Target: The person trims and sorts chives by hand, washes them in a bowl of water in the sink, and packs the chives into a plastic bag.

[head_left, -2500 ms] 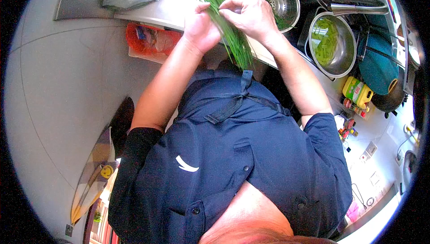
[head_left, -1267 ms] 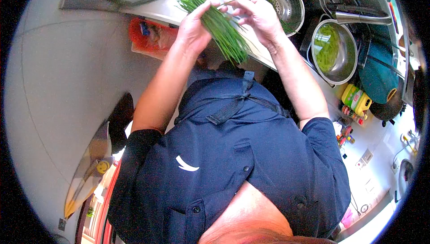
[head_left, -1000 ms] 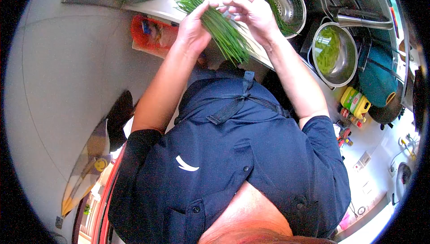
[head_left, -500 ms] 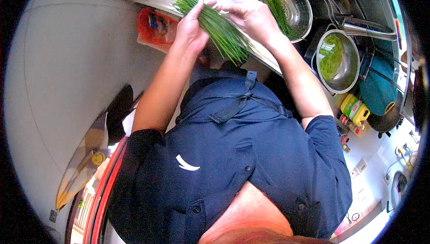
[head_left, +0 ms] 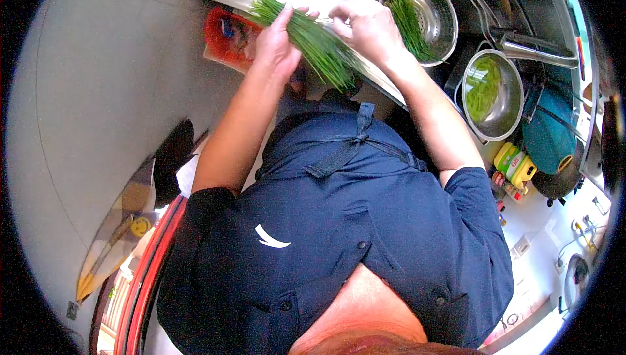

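At green stalks [head_left: 323, 48], hands [head_left: 277, 48] [head_left: 373, 30] apart

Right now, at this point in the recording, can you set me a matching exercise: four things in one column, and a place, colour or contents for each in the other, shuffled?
Things
1. bunch of green stalks
2. colander
3. bowl
4. bottle

Descriptions
A. mostly yellow
B. holding short green pieces
C. held in the left hand
D. pierced with holes, holding loose stalks

Pairs: 1-C, 2-D, 3-B, 4-A.
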The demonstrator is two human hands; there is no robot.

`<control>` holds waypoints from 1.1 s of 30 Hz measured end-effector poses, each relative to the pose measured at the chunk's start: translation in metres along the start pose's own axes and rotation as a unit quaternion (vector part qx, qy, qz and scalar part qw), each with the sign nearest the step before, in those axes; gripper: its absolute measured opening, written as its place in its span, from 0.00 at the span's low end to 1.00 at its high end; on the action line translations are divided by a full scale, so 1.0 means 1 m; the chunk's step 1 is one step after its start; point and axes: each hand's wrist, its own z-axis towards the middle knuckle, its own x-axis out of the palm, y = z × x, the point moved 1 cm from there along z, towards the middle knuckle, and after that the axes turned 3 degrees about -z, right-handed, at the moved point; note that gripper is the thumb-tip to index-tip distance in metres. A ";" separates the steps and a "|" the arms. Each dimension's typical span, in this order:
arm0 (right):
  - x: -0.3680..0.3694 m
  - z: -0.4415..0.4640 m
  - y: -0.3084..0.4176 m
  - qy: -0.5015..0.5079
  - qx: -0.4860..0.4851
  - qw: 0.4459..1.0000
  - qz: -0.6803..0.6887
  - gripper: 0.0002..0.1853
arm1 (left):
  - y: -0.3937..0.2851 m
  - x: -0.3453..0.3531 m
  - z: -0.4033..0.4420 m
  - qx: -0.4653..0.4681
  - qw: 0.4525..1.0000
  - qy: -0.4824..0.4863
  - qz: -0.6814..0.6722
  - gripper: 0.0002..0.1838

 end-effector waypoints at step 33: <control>0.135 0.091 0.086 0.196 0.095 0.897 0.385 0.16 | -0.132 -0.058 -0.139 0.065 0.962 0.243 0.112 0.15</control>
